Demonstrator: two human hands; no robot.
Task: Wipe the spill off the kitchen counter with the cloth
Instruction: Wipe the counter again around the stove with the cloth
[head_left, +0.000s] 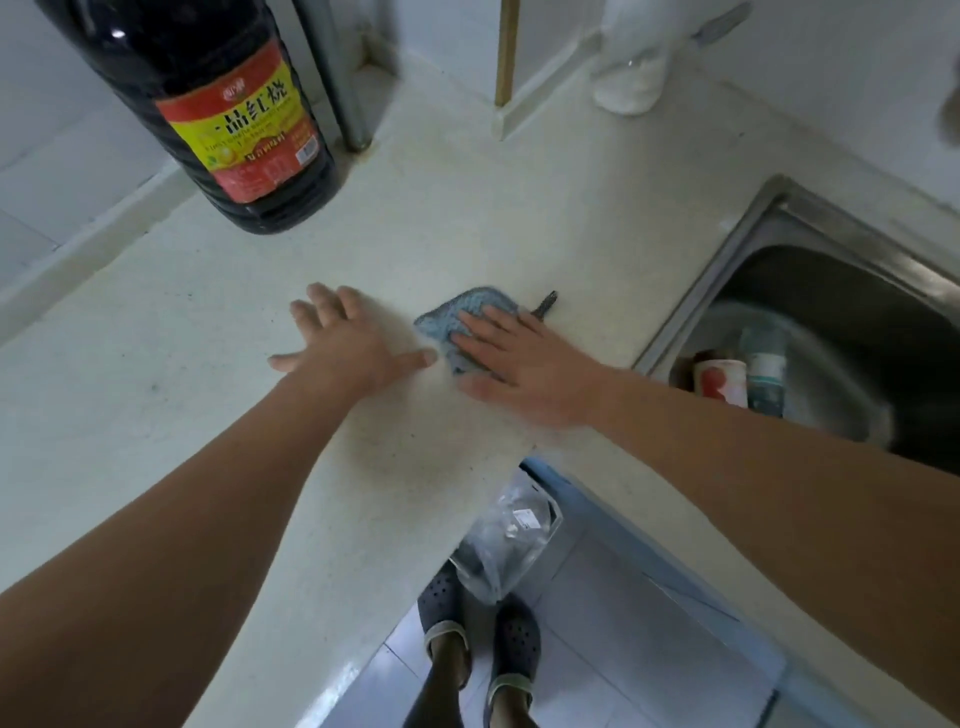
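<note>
Your right hand (524, 364) lies flat with straight fingers pressed on the blue-grey cloth (462, 325) near the middle of the frame, on the pale counter (156, 415). The hand covers the cloth's lower right part, so you see only its upper left portion and a dark loop or tag (545, 304) poking out past the fingers. The hand's near edge is smeared with motion blur, and the thumb is hard to make out.

Your left hand (343, 338) sits just left of the cloth, palm down and fingers spread, thumb tip close to the cloth's edge; whether it touches the cloth cannot be told. No spill can be made out for certain; only a faint darker patch shows on the counter below the hands.

At upper left stands a large dark bottle (218, 114) with a red and yellow label, its top cut off by the frame. At right, the steel sink (737, 260) holds containers (743, 379) too blurred to identify. A white object (628, 67) at the top is cut off. Below the counter edge, a clear plastic bag (504, 545) hangs above your feet in dark perforated shoes (514, 639).
</note>
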